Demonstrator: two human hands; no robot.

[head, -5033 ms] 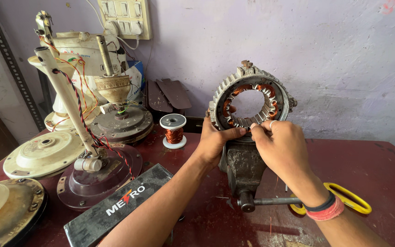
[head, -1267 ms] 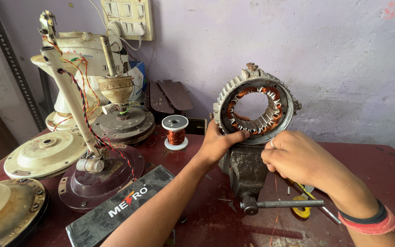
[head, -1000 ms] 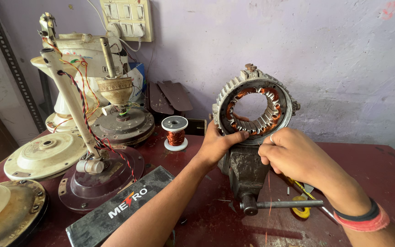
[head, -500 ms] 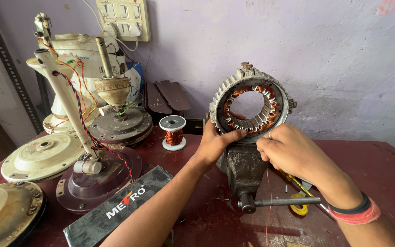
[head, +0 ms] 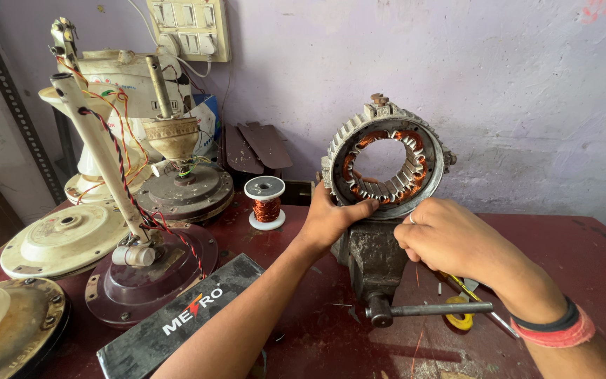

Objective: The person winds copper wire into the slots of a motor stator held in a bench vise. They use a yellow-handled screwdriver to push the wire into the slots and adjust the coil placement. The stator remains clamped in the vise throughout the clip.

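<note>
One stator ring (head: pixel 386 158) sits in one vise (head: pixel 372 256); left hand (head: pixel 332 217) grips its rim, right hand (head: pixel 450 235) pinches beside it. One copper spool (head: pixel 266 203) stands left; black label plate (head: pixel 184 319) lies nearer.

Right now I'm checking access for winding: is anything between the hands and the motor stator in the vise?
Nothing visible. The left hand already grips the stator at its lower rim, and the right hand rests against its lower right edge, above the vise.
</note>
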